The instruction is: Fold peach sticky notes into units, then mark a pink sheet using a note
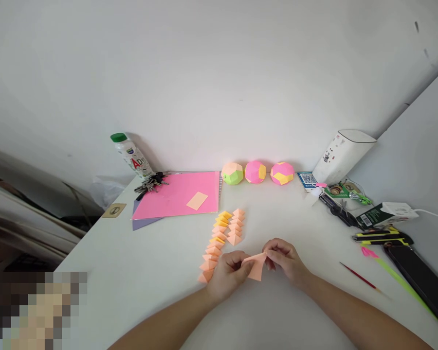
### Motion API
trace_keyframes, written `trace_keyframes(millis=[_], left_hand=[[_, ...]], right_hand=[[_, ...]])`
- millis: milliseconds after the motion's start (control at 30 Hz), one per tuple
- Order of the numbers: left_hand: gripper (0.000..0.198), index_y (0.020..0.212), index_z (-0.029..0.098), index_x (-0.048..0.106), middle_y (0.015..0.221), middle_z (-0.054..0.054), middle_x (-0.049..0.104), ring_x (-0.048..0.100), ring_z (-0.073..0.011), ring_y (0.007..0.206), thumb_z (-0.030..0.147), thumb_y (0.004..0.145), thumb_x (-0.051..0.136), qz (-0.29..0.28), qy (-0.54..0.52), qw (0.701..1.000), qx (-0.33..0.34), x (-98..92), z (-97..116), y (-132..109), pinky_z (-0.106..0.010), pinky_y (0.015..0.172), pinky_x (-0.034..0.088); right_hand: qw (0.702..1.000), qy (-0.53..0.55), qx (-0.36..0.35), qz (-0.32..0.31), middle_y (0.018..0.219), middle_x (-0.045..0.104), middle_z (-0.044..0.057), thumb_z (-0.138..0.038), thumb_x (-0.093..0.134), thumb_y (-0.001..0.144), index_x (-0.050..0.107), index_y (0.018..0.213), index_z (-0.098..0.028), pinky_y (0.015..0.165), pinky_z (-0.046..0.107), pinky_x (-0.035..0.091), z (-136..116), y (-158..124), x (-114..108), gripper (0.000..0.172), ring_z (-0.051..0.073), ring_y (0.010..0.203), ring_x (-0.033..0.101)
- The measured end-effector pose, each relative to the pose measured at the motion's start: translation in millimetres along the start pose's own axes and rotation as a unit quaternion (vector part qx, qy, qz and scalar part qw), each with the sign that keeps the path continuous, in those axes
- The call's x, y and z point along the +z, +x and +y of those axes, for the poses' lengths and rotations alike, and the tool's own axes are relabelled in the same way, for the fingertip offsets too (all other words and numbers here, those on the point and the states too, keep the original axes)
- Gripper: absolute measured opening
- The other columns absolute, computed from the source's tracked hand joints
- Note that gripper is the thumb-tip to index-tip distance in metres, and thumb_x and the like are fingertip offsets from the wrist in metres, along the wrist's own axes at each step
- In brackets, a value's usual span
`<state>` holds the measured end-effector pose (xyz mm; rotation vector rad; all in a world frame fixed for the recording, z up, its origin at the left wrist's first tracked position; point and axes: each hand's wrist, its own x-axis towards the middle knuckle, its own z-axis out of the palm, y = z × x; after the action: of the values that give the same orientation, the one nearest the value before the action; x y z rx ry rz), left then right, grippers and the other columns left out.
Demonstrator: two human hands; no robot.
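A small peach sheet of paper point(256, 268) is held up between my two hands over the white table. My left hand point(228, 274) pinches its left side, the thumb lying on the face of the paper. At the upper right corner, the fingertips of my right hand point(282, 257) are closed on the paper. Just beyond my left hand runs a long row of folded paper pieces point(214, 250), peach and yellow-orange, overlapping one another. A shorter row of peach folded pieces point(235, 228) lies beside it.
Three paper balls point(255, 172) sit by the wall. Pink sheets point(175, 194) carry a peach slip point(197, 201) and keys point(151, 183), near a bottle point(133, 158). On the right are a white container point(341, 155), a box cutter point(381, 236), a black phone-like object point(419, 282) and a thin brush point(361, 277).
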<state>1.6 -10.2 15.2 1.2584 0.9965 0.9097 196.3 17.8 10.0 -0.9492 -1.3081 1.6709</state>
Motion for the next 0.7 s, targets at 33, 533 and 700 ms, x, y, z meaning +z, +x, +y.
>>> trace_keyframes(millis=[33,533,700], left_hand=[[0.042,0.058,0.016,0.051,0.052,0.004,0.041,0.033,-0.0082,0.05,0.05,0.081,0.057,-0.001,-0.005,1.0,-0.002,0.0,1,0,-0.022,0.048,0.025],[0.037,0.066,0.015,0.061,0.058,0.001,0.051,0.044,-0.0104,0.054,0.045,0.086,0.053,0.007,0.068,0.998,0.014,1.3,-6,-2,-0.022,0.05,0.034],[0.032,0.075,0.015,0.067,0.066,-0.003,0.059,0.054,-0.0134,0.06,0.044,0.084,0.058,0.026,0.038,0.999,0.025,1.5,-10,-1,-0.024,0.055,0.042]], right_hand=[[1.0,-0.002,-0.002,-0.003,0.058,0.056,-0.003,-0.04,0.064,0.083,0.059,0.074,-0.018,0.052,0.025,0.04,0,-1,0,0.025,0.01,0.052,0.049],[0.995,-0.083,-0.016,-0.044,0.064,0.063,0.0,-0.034,0.064,0.083,0.067,0.084,-0.018,0.052,0.025,0.051,3,-5,9,0.017,0.012,0.053,0.06],[0.997,-0.068,-0.016,-0.043,0.066,0.066,0.0,-0.032,0.065,0.083,0.069,0.084,-0.018,0.052,0.024,0.052,3,-4,9,0.014,0.013,0.054,0.062]])
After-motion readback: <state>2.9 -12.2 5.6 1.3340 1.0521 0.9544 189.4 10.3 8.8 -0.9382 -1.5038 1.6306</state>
